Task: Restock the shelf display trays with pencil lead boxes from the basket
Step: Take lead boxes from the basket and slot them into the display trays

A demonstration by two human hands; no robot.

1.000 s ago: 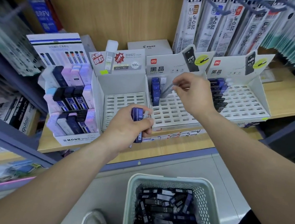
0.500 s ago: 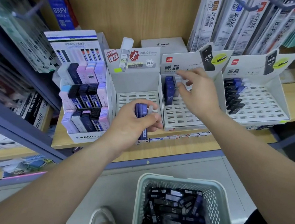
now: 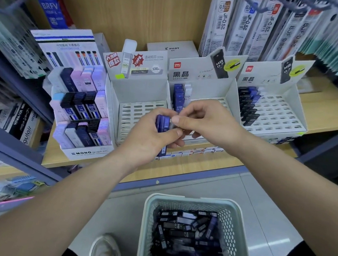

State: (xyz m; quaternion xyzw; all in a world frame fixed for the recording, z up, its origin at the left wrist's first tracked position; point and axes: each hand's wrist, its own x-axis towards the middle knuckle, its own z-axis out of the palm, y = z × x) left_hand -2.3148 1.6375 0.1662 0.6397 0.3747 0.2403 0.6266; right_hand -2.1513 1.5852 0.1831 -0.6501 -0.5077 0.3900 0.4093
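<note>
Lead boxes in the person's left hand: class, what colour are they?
Dark blue. The lead boxes gripped by the left hand show best in the head view.

Head camera, close, looking down at shelf (image 3: 325, 108), floor (image 3: 271, 204)

A light wooden shelf (image 3: 328, 109) runs across the view, with a matching wood-grain back panel (image 3: 136, 6) behind it and a blue-grey edge strip (image 3: 181, 179) along its front. Refill packs (image 3: 251, 23) hang from hooks at the upper right. A blue-grey shelving unit (image 3: 2, 141) stands at an angle on the left. The pale grey tiled floor (image 3: 271, 206) shows soft glare.
</note>
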